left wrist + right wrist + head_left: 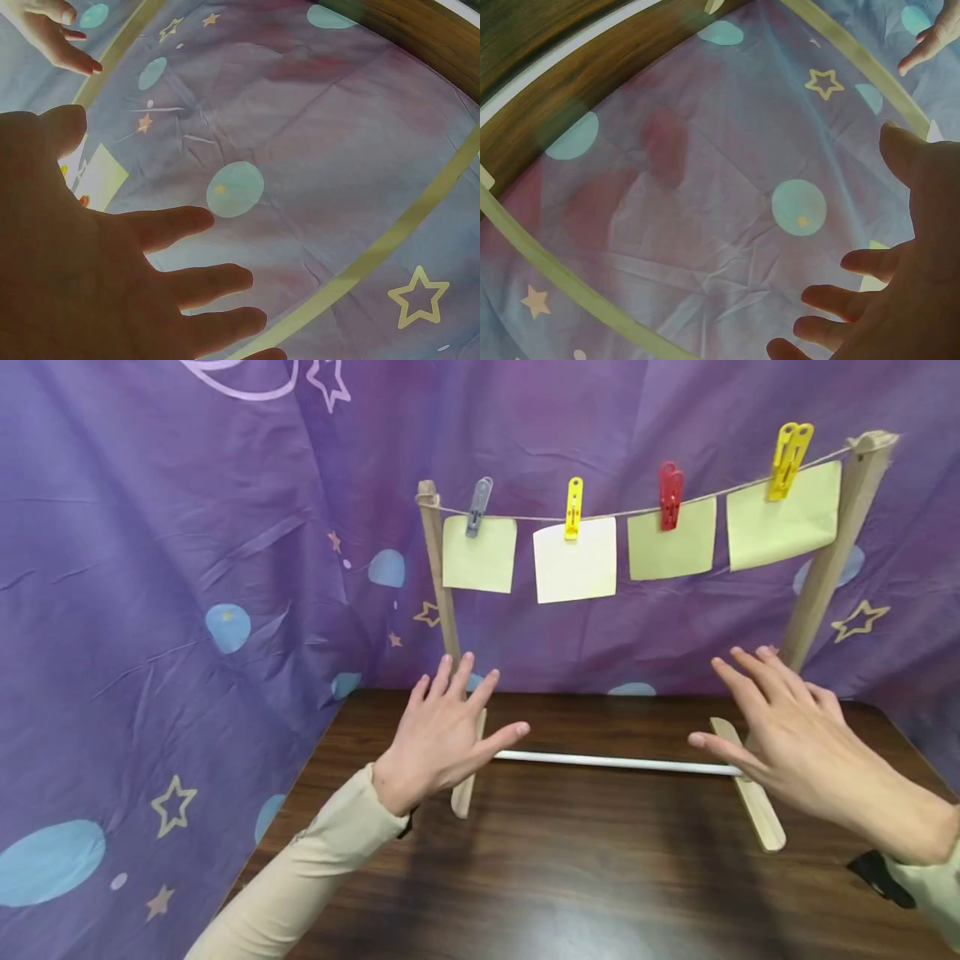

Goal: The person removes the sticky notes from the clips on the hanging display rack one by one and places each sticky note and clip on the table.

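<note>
Both hands are held out with fingers spread and nothing in them. My left hand (pixel 442 735) is in front of the rack's left post (pixel 442 581), and my right hand (pixel 795 735) is by the right post (pixel 836 552). Between the posts runs a string (pixel 551 518). From it hang several pale yellow paper squares (pixel 480 564), held by a grey clothespin (pixel 478 507), a yellow clothespin (pixel 573 508), a red clothespin (pixel 671 496) and, at the right, yellow clothespins (pixel 790 460). The wrist views show the spread fingers (pixel 210 285) and the other hand (pixel 934 41) opposite.
The rack stands on a dark wooden table (pixel 585 860), on a left foot (pixel 465 789) and a right foot (pixel 761 814) joined by a white rod (pixel 615 762). A purple curtain (pixel 300 527) with stars and blue spots hangs behind and at the left.
</note>
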`<state>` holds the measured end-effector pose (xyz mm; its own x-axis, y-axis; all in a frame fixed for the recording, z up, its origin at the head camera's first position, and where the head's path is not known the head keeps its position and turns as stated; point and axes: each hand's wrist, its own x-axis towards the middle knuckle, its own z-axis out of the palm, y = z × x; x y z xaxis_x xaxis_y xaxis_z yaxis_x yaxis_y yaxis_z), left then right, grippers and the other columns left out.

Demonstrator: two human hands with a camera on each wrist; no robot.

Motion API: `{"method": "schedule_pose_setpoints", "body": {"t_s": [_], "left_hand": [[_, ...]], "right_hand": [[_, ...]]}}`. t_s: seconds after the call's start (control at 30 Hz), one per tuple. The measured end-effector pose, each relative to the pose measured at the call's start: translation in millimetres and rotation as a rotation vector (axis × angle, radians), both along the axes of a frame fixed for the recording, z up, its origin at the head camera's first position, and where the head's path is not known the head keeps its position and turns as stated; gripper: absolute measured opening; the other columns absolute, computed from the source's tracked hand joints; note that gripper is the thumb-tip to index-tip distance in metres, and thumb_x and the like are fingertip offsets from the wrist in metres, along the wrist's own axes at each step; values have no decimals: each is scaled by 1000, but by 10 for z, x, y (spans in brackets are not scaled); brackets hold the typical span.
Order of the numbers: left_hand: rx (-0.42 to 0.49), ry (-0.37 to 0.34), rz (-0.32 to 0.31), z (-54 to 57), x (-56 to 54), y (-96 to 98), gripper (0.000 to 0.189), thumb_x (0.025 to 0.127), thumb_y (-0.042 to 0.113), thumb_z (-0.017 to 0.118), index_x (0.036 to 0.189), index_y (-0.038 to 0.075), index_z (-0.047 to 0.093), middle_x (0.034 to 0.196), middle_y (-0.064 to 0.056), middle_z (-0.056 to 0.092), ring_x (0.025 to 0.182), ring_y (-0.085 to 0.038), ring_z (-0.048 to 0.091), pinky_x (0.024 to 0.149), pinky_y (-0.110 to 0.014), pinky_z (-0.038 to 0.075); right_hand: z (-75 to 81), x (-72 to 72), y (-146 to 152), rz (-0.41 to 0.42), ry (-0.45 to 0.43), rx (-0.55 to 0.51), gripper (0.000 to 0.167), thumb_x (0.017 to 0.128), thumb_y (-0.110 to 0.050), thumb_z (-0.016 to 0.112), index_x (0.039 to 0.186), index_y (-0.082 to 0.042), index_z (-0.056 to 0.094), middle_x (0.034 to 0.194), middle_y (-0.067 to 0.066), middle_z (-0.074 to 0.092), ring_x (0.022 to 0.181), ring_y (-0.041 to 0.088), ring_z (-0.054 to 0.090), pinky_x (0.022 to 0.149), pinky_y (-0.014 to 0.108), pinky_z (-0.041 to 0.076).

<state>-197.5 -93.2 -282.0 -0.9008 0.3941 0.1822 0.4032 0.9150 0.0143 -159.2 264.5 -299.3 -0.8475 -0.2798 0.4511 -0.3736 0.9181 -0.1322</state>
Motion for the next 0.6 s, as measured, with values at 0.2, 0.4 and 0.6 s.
{"method": "schedule_pose_setpoints", "body": {"t_s": [0.2, 0.4, 0.6], "left_hand": [[68, -4, -32, 54, 0, -25, 81, 89, 77, 29, 150, 24, 35, 161, -9, 22, 149, -32, 19, 116, -55, 24], [549, -54, -167, 213, 25, -125, 55, 99, 53, 41, 138, 15, 51, 141, -6, 51, 124, -21, 53, 104, -45, 43], [1093, -57, -205, 304, -97, -171, 28, 99, 21, 54, 121, 6, 63, 116, -10, 68, 102, -20, 66, 82, -28, 53]], "right_hand": [[159, -24, -105, 67, 75, -37, 78, 84, -45, 71, 144, -3, 41, 148, 22, 38, 144, 41, 25, 97, 67, 28], [434, -102, -332, 329, 392, -146, 67, 93, -57, 53, 120, 3, 62, 129, 25, 55, 123, 44, 47, 117, 30, 26], [874, -176, -637, 430, 532, -245, 60, 94, -50, 52, 112, 6, 65, 117, 21, 64, 101, 4, 57, 95, 5, 33]]}}
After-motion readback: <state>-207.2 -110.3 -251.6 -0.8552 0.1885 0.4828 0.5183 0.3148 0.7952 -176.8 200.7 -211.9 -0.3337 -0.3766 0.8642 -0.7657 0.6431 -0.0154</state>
